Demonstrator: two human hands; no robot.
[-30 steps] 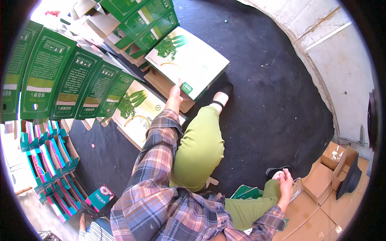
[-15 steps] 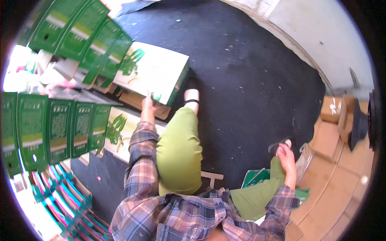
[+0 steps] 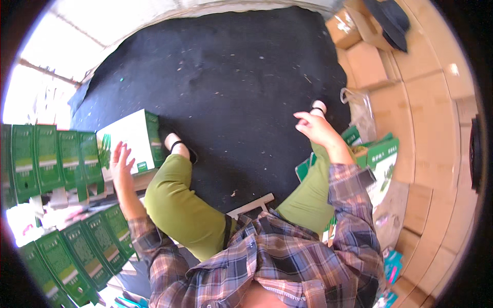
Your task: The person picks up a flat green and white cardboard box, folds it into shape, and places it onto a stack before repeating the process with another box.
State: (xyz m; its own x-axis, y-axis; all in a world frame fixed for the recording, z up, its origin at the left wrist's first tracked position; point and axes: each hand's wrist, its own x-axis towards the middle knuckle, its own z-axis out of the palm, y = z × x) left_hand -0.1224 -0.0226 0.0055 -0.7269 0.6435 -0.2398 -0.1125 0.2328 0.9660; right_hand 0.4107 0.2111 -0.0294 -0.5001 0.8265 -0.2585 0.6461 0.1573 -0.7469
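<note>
At the left, my left hand is raised beside a white and green carton that has a leafy plant picture on top. Its fingers are apart and hold nothing; whether they brush the carton I cannot tell. A row of upright green boxes adjoins that carton. My right hand hangs in the air over my right foot, loosely curled with the fingers partly apart and nothing in them. Closest to it, flattened green and white cartons lie beside my right leg, partly hidden by it.
Brown cardboard boxes are stacked along the right, with a dark hat on them. A clear plastic bag rests against the stack. Black sheeting covers the floor. More green boxes stand at the lower left.
The view has swung to the right. My left hand has come away from the edge of the white and green carton. My right hand has moved forward from beside my leg.
</note>
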